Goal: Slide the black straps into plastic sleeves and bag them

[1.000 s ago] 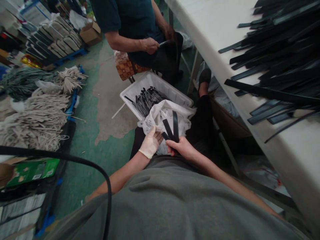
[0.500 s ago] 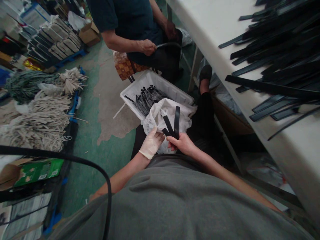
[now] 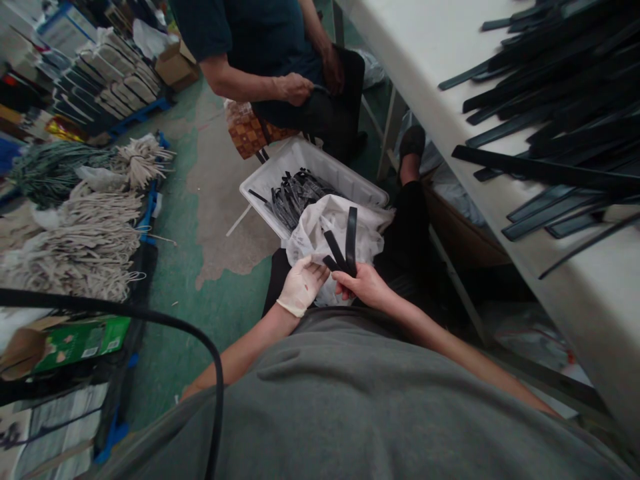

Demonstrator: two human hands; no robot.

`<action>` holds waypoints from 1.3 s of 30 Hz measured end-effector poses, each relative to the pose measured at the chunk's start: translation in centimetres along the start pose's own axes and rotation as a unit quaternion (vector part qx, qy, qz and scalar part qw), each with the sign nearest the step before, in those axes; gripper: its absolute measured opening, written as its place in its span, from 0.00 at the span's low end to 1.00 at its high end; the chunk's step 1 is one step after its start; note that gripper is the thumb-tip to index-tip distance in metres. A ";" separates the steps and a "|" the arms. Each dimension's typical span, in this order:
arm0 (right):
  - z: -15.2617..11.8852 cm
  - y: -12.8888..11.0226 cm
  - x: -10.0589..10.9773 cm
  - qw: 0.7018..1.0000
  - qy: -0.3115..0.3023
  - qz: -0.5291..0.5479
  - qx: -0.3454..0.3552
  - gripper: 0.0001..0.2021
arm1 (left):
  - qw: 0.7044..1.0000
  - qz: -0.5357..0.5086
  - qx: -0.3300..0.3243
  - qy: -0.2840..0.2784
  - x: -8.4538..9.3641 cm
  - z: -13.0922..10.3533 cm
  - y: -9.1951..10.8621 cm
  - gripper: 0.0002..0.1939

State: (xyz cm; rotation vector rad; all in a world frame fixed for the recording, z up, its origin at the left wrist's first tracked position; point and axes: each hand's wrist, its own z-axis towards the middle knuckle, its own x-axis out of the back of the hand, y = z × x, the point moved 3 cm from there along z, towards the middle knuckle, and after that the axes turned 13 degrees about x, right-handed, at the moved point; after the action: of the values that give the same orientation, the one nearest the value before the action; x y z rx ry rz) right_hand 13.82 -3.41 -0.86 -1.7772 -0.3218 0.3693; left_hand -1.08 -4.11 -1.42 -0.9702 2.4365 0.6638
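My right hand (image 3: 364, 285) is closed around several black straps (image 3: 351, 241); one bends up in a loop and flat ends stick out to its left. My left hand (image 3: 303, 285), in a pale glove, lies beside the strap ends with its palm turned up and fingers stretched out. Whether its fingertips touch a strap I cannot tell. Beneath both hands a white plastic bag (image 3: 313, 230) rests on my lap and over the near side of a white crate (image 3: 345, 170). Dark straps (image 3: 295, 197) fill part of that crate.
On the right, a white table (image 3: 425, 73) carries a heap of black straps (image 3: 560, 113). A co-worker (image 3: 265, 53) sits beyond the crate, hands on a dark strip. Bundles of cord (image 3: 85, 233) lie on a pallet at left. A black cable (image 3: 165, 321) crosses the lower left.
My left hand has rolled over so that its palm shows upward. My right hand stays nearly in place with the straps. The co-worker's strip has dropped from its raised curve, the hands now closer together.
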 end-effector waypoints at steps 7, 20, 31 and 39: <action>-0.1 -0.2 0.4 1.000 0.013 -0.007 0.005 0.13 | 1.000 -0.017 0.006 -0.006 0.1 0.0 0.1 0.07; 0.0 0.6 -0.1 1.000 -0.017 -0.007 -0.015 0.11 | 0.998 0.057 -0.022 0.011 0.1 0.5 -0.5 0.07; 1.1 -0.9 -0.2 0.994 -0.100 -0.033 -0.026 0.08 | 0.985 0.122 -0.118 0.009 0.7 -0.1 0.2 0.12; 1.5 -3.8 -0.5 0.964 -0.155 -0.214 0.035 0.11 | 0.989 0.025 -0.130 0.062 2.6 -2.7 1.2 0.14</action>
State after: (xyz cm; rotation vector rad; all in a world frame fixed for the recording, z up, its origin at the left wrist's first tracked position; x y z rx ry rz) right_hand 12.69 -1.40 2.52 -1.5257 -0.8887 0.3405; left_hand -4.25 -6.25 -0.37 -1.0798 2.5332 0.9867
